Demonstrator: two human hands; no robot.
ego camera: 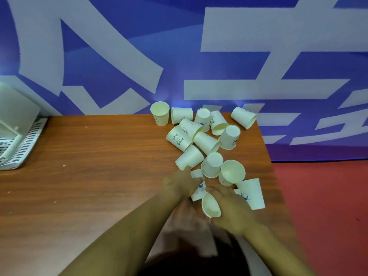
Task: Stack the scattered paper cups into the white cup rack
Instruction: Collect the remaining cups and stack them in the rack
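Wooden table (99, 176), blue-white banner wall (119, 56), red floor (328, 196), left hand (180, 184) and right hand (231, 210) each gripping paper cups (199, 136).

Even, soft light — hands (209, 196) motion-blurred, edges bowed by the wide lens.

Staged display or booth-type setting, not a home: wood-grain worktop (89, 176) set against a large blue printed banner (179, 46) with white lettering, red floor (328, 206) at lower right.
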